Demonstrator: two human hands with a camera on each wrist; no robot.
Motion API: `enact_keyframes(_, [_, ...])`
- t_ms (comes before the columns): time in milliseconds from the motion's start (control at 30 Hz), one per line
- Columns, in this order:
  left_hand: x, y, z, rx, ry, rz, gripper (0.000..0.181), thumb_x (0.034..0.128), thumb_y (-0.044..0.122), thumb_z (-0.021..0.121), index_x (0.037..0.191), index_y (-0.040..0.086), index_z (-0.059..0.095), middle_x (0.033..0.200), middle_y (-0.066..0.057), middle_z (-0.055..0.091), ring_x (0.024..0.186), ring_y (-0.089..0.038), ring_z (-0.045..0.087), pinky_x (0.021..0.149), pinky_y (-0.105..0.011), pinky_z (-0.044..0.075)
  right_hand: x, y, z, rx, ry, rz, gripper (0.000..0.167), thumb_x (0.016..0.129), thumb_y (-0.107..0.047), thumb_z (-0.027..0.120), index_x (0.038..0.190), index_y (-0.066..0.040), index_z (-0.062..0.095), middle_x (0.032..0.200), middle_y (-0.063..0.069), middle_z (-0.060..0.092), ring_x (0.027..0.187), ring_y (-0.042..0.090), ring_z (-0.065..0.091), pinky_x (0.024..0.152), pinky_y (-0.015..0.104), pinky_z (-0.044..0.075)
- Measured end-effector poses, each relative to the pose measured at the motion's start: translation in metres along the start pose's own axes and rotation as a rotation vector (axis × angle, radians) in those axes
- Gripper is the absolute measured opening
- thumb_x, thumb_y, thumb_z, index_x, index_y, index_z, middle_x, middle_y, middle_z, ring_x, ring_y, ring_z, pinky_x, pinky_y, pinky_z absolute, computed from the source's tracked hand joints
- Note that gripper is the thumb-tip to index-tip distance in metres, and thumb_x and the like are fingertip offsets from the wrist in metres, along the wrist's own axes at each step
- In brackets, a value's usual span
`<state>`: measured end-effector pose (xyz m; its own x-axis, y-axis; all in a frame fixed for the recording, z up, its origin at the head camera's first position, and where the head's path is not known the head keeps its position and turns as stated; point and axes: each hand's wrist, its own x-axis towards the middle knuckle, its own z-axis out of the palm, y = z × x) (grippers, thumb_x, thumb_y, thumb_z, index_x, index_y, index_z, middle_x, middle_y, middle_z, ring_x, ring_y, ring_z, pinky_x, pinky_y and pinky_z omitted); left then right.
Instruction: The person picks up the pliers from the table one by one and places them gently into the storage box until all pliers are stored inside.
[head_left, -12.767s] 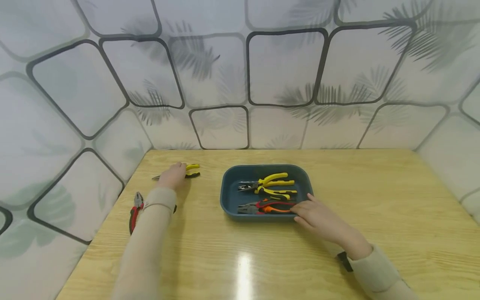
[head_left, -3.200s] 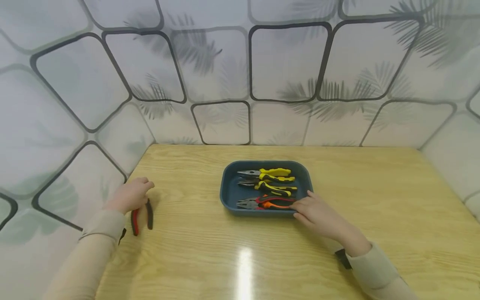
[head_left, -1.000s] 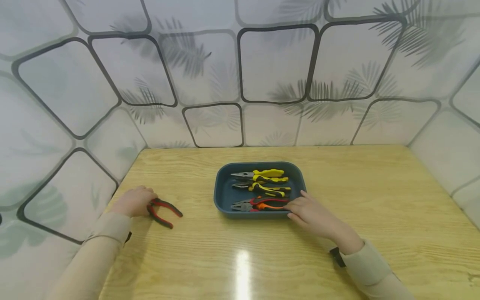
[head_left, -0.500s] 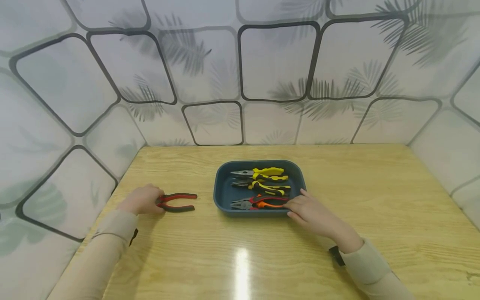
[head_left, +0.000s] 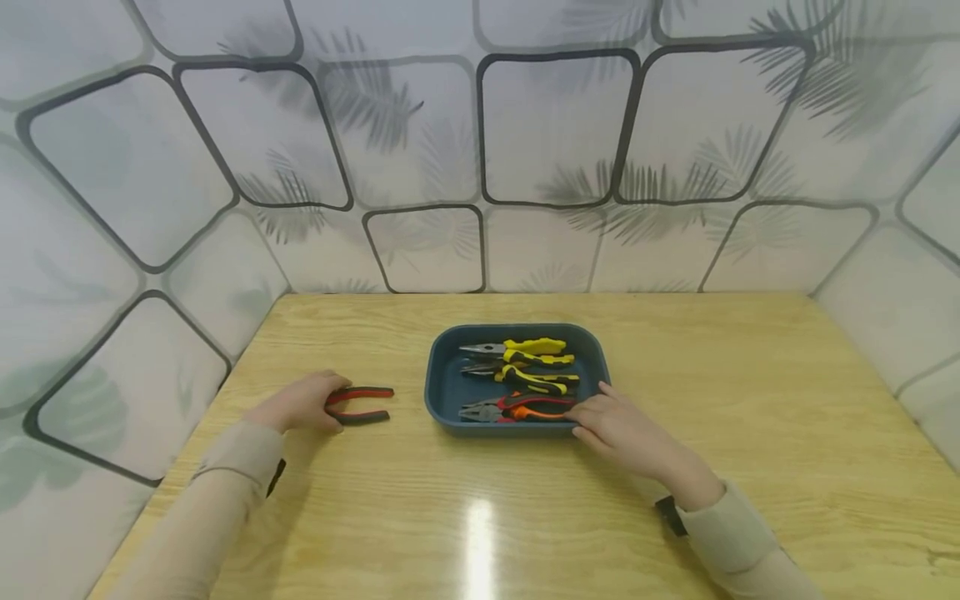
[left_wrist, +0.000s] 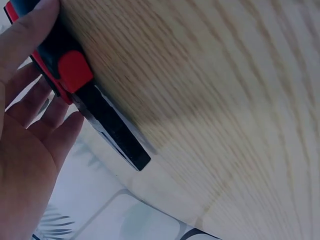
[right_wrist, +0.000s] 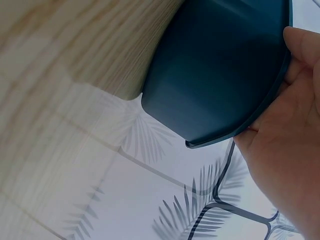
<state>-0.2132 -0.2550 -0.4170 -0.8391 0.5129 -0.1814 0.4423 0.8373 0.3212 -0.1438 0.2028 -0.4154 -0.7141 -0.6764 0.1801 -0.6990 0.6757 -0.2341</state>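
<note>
My left hand [head_left: 303, 402] grips red-and-black pliers [head_left: 363, 415] over the table, left of a dark blue tray. Their parted handles point right towards the tray. In the left wrist view the thumb lies on one side of the pliers [left_wrist: 75, 70] and the fingers on the other, with the dark jaws sticking out. My right hand [head_left: 630, 433] holds the near right corner of the tray [head_left: 480, 430]; in the right wrist view thumb and fingers pinch its rim [right_wrist: 272, 97]. Inside lie yellow-and-black long-nose pliers [head_left: 536, 347] and, nearest me, pliers with orange handles [head_left: 536, 413].
More yellow-and-black pliers [head_left: 536, 382] lie in the tray's middle, and red-handled ones [head_left: 536, 401] overlap the orange pair. The wooden table [head_left: 405, 517] meets a patterned wall covering [head_left: 562, 133] at the back and sides.
Yellow-handled pliers that lay under my left hand on the table are now in the tray. The left hand has taken the red-and-black pliers, turned their handles rightward and moved slightly right.
</note>
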Motion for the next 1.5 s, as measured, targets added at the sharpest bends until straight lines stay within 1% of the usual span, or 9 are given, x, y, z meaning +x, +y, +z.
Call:
enact_keyframes(200, [0.002, 0.005, -0.004, -0.017, -0.037, -0.011, 0.048, 0.0631, 0.008, 0.076, 0.107, 0.001, 0.058, 0.081, 0.0, 0.049, 0.07, -0.017, 0.044, 0.061, -0.032, 0.039, -0.001, -0.001, 0.001, 0.008, -0.006, 0.011, 0.023, 0.087, -0.015, 0.054, 0.103, 0.0, 0.063, 0.1, 0.008, 0.062, 0.098, 0.024, 0.055, 0.099, 0.055, 0.019])
enact_keyframes(333, [0.002, 0.006, -0.003, 0.005, -0.044, 0.02, 0.046, 0.0633, 0.011, 0.076, 0.104, 0.0, 0.058, 0.085, -0.001, 0.052, 0.073, -0.017, 0.047, 0.065, -0.034, 0.041, -0.002, -0.001, 0.003, 0.002, -0.008, 0.006, 0.024, 0.087, -0.016, 0.053, 0.103, -0.001, 0.063, 0.1, 0.008, 0.062, 0.098, 0.023, 0.055, 0.099, 0.054, 0.02])
enact_keyframes(467, [0.001, 0.007, -0.002, 0.016, -0.032, 0.068, 0.045, 0.0618, 0.01, 0.075, 0.102, 0.002, 0.058, 0.083, 0.001, 0.052, 0.071, -0.015, 0.045, 0.063, -0.032, 0.041, -0.002, -0.001, 0.005, 0.008, -0.01, 0.004, 0.024, 0.088, -0.016, 0.053, 0.104, -0.001, 0.063, 0.1, 0.007, 0.062, 0.099, 0.023, 0.054, 0.1, 0.053, 0.019])
enact_keyframes(600, [-0.002, 0.009, -0.002, -0.004, -0.028, 0.072, 0.047, 0.062, 0.012, 0.075, 0.105, 0.001, 0.057, 0.088, 0.0, 0.054, 0.075, -0.016, 0.048, 0.066, -0.033, 0.042, -0.001, -0.001, 0.007, 0.01, -0.01, 0.002, 0.024, 0.088, -0.016, 0.052, 0.104, -0.001, 0.062, 0.101, 0.007, 0.062, 0.099, 0.023, 0.054, 0.1, 0.053, 0.018])
enact_keyframes(733, [-0.003, 0.011, -0.007, -0.013, 0.003, 0.075, 0.052, 0.0612, 0.016, 0.078, 0.105, 0.0, 0.056, 0.094, -0.003, 0.056, 0.081, -0.017, 0.051, 0.071, -0.036, 0.044, 0.0, -0.001, 0.007, 0.009, 0.001, -0.011, 0.023, 0.087, -0.015, 0.053, 0.103, -0.001, 0.063, 0.1, 0.008, 0.062, 0.099, 0.023, 0.054, 0.099, 0.054, 0.019])
enact_keyframes(867, [-0.002, 0.016, -0.016, 0.019, 0.057, 0.108, 0.05, 0.0619, 0.016, 0.079, 0.104, 0.0, 0.056, 0.09, -0.004, 0.055, 0.075, -0.016, 0.047, 0.065, -0.033, 0.042, 0.0, -0.001, 0.005, 0.001, 0.012, -0.012, 0.022, 0.086, -0.014, 0.054, 0.102, -0.001, 0.063, 0.099, 0.007, 0.062, 0.098, 0.023, 0.055, 0.099, 0.055, 0.02])
enact_keyframes(1100, [0.005, 0.034, -0.035, -0.004, 0.092, 0.13, 0.049, 0.0634, 0.013, 0.077, 0.106, 0.001, 0.056, 0.085, -0.005, 0.053, 0.069, -0.015, 0.045, 0.06, -0.03, 0.04, 0.001, 0.001, 0.004, -0.008, -0.008, -0.003, 0.023, 0.087, -0.016, 0.053, 0.103, -0.001, 0.063, 0.1, 0.007, 0.062, 0.099, 0.023, 0.054, 0.099, 0.054, 0.019])
enact_keyframes(1233, [0.01, 0.046, -0.042, -0.01, 0.127, 0.173, 0.05, 0.0635, 0.014, 0.077, 0.107, 0.002, 0.056, 0.089, -0.003, 0.055, 0.071, -0.015, 0.047, 0.062, -0.031, 0.041, 0.001, 0.001, 0.004, 0.004, -0.014, 0.0, 0.024, 0.088, -0.016, 0.053, 0.103, -0.001, 0.063, 0.1, 0.007, 0.062, 0.099, 0.023, 0.054, 0.099, 0.054, 0.019])
enact_keyframes(1500, [0.033, 0.087, -0.05, 0.019, 0.112, 0.244, 0.052, 0.0628, 0.019, 0.077, 0.109, 0.004, 0.057, 0.092, -0.002, 0.056, 0.074, -0.014, 0.05, 0.064, -0.031, 0.044, 0.0, 0.001, 0.004, 0.004, -0.013, 0.011, 0.023, 0.087, -0.016, 0.053, 0.103, -0.001, 0.063, 0.1, 0.008, 0.062, 0.099, 0.023, 0.054, 0.1, 0.054, 0.018])
